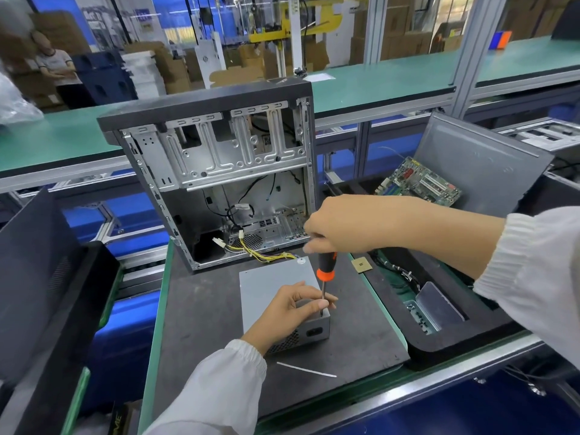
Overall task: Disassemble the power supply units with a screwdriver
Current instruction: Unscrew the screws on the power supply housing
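Two hands work on one grey power supply unit (276, 284), which lies flat on the dark mat (204, 324) of the desk (439, 350), just in front of an opened computer case (219, 171). The right hand (342, 224) grips the top of the orange-and-black screwdriver (324, 271) handle, holding it upright with its tip at the unit's near right corner. The left hand (288, 312) rests on the unit, its thumb and fingers pinching the screwdriver's shaft near the tip. Yellow wires (266, 254) run from the unit into the case. A motherboard (417, 182) lies in a tray (455, 346) to the right.
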{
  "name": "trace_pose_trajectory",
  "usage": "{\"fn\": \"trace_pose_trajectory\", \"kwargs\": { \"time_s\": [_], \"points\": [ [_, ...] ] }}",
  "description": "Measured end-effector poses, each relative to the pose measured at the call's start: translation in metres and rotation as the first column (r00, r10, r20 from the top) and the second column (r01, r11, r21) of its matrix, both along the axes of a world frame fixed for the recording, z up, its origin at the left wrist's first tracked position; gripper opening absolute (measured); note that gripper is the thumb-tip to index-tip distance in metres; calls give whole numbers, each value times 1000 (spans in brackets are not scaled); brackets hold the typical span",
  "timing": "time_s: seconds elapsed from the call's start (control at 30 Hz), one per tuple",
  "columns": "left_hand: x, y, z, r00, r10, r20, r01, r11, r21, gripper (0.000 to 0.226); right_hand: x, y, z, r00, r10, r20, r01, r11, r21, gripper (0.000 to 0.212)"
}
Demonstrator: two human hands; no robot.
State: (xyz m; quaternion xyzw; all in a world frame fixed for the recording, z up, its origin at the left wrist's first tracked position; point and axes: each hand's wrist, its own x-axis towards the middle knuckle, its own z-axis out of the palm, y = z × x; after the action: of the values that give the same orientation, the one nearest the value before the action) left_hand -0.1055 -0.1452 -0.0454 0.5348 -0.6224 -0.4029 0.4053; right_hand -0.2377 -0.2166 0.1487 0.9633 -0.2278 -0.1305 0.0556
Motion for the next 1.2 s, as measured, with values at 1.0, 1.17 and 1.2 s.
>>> {"fn": "trace_pose_trajectory", "kwargs": {
  "time_s": [1.0,1.17,1.2],
  "points": [
    [0,1,-11,992,-32,-118,34,999,18,18,2,-4,19,995,-41,-86,67,943,326,43],
    [-1,2,-6,997,-38,-67,39,999,15,17,9,-4,8,973,-194,-129,205,976,80,63],
    [-2,3,-5,996,-37,-80,39,999,24,17,9,-4,4,981,-149,-125,156,987,46,57]
  ]
}}
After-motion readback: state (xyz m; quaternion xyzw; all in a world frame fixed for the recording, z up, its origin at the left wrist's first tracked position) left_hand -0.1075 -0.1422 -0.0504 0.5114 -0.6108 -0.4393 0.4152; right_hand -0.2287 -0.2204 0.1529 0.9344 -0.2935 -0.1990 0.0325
